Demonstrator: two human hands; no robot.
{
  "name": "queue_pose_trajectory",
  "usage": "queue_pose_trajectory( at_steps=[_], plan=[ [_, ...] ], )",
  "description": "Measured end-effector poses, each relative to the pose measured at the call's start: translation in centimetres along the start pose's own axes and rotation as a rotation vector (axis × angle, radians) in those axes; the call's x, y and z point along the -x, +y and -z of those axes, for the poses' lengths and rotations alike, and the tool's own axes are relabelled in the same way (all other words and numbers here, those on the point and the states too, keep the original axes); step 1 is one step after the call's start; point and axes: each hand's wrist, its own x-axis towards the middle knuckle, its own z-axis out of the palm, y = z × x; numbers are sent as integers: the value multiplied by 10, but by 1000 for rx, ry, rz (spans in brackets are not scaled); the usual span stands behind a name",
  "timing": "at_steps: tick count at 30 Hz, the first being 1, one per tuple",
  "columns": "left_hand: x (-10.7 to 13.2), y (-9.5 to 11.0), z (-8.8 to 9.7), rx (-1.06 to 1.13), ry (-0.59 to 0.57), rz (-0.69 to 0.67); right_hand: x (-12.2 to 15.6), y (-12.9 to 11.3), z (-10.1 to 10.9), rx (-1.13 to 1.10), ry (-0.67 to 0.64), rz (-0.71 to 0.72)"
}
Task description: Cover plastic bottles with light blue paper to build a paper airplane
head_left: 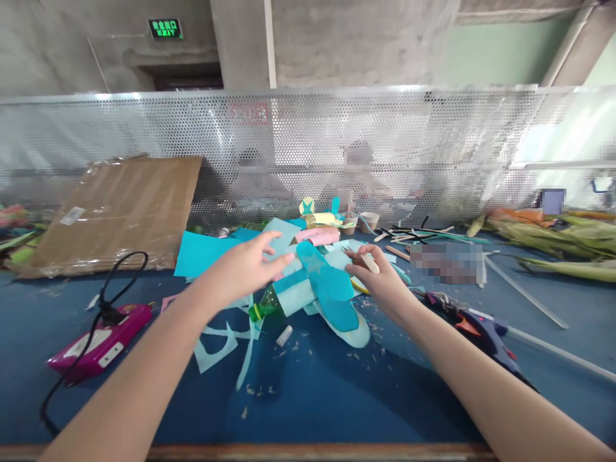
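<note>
- Head view: the bottle plane (pixel 294 296) lies on the blue table (pixel 308 404), between the two hands and a bit nearer to you.
- It is likely light, as it looks like a plastic bottle with paper around it.
- Its green neck (pixel 266 307) looks smooth and may be slippery, but the yellow cap (pixel 255 312) could give a good grip.
- The blue wing (pixel 332 282) looks thin and could bend, so the wrapped middle seems best to hold, with a soft squeeze.
- The left hand (pixel 267 256) has its fingers spread and holds nothing; I cannot tell if it touches any paper.
- The right hand (pixel 378 276) has its fingers curled in, pinching a pale stick (pixel 369 262) beside the wing.
</note>
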Motion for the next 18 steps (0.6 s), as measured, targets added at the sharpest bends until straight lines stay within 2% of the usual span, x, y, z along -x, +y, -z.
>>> queue_pose_trajectory(
  at_steps=[2,4,7,9,15,18],
  plan=[
    [-14,-10,14,119,-58,87,0,0,0,-33,-14,7],
    [-27,-24,17,280,-190,147,-1,3,1,-55,-35,29],
    [-40,-42,3,525,-441,139,-2,7,0,-74,-50,62],
    [-43,-50,-10,641,-555,118,-3,9,0,-95,-65,66],
    [-45,-51,-35,795,-631,83,1,2,-5,-141,-57,59],
    [-47,-53,-43,945,-650,7,1,-2,-4,-160,29,42]
  ],
)
